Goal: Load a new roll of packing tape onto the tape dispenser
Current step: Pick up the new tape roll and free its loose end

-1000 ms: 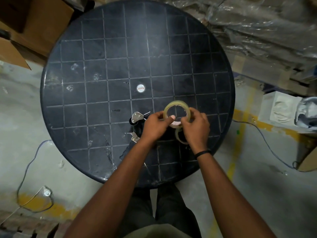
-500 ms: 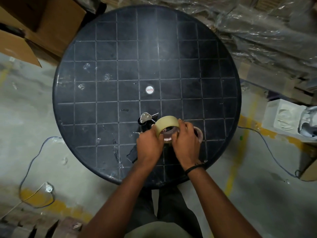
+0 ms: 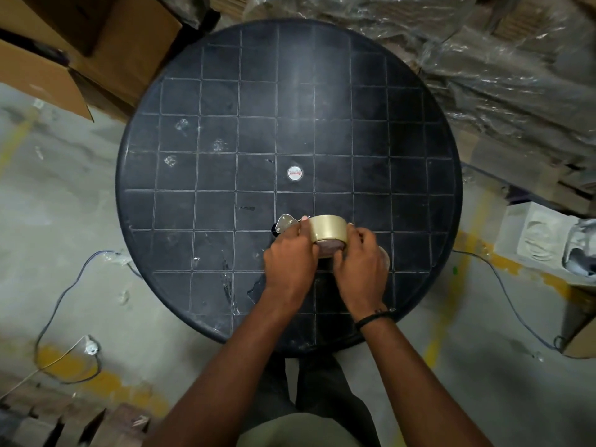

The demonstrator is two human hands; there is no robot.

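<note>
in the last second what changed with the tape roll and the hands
The tape roll was turned from hole-up to on edge, its band now facing the camera, and lowered toward the dispenser. Left hand and right hand still grip its sides. The table did not change.

tape roll (image 3: pixel 328 231) on table (image 3: pixel 225 130) — boxes (image 3: pixel 80 43) behind-left

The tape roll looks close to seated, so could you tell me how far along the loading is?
Done: the tape roll is picked up and brought to the dispenser. In hand: left hand and right hand grip it, apparently pressing it on. Left: whether it is seated can't be seen; threading isn't visible.
</note>
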